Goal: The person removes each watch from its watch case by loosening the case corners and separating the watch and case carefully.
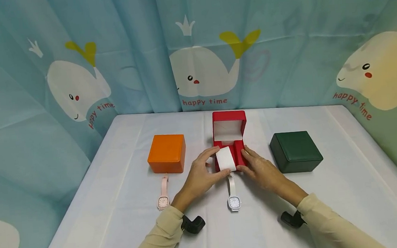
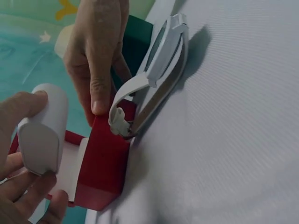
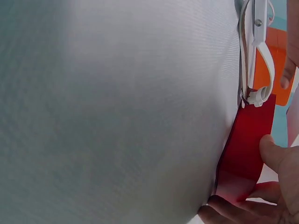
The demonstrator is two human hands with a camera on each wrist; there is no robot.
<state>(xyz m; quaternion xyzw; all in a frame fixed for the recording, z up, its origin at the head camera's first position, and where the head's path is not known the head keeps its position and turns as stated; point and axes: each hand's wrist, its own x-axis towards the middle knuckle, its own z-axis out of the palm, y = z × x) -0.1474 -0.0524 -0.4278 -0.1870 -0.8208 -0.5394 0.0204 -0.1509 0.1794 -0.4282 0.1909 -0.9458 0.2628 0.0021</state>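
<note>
My left hand (image 1: 202,175) pinches a white watch cushion (image 1: 226,159) between thumb and fingers, above the front of an open red watch box (image 1: 228,116). In the left wrist view, the cushion (image 2: 39,144) is clear of the box's red front wall (image 2: 105,161). The right hand (image 1: 262,170) grips the box at its right front corner, thumb on the front wall, fingers along the side. Just in front of the box lies a white wristwatch (image 1: 234,203), its strap fastened in a loop.
An orange box (image 1: 166,153) with its lid down stands to the left, and a pink wristwatch (image 1: 163,202) lies in front of it. At the right is a closed dark green box (image 1: 296,151). A whale-print curtain (image 1: 138,66) hangs behind the white-covered table (image 1: 121,215).
</note>
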